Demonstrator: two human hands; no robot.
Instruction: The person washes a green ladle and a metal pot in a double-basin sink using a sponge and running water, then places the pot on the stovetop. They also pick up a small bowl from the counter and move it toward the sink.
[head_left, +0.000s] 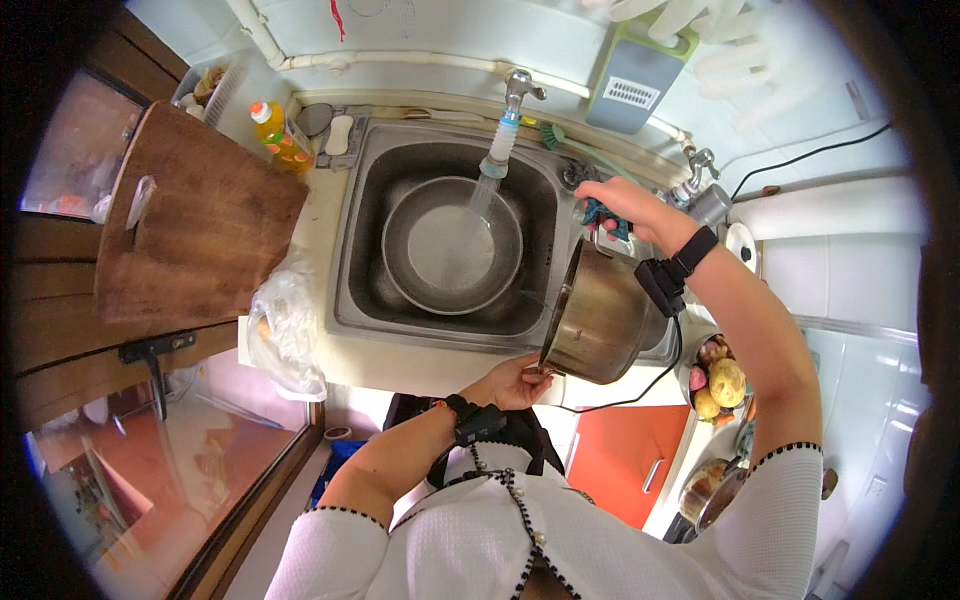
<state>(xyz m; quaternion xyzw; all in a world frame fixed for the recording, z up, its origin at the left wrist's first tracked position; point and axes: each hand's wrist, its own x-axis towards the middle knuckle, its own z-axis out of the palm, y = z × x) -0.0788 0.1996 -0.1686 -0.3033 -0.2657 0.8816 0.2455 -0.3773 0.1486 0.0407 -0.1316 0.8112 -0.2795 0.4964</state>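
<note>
A steel pot (604, 315) is tipped on its side over the right rim of the sink (442, 341), its mouth facing the basin. My left hand (514, 384) grips the pot's lower loop handle. At the pot's upper handle, my right hand (626, 206) clutches a crumpled dark teal cloth (607, 219); whether its fingers also hold that handle is unclear. Inside the basin sits a wide metal pan (450, 244). Water runs into the pan from the faucet (517, 94) through a ribbed extension (501, 142).
A green brush (553, 136) and dark scouring pad (577, 174) lie behind the sink. To the left are a wooden board (202, 225), orange-capped bottle (283, 139) and plastic bag (285, 330). Potatoes (726, 382) fill a bowl at right, near another pan (709, 491).
</note>
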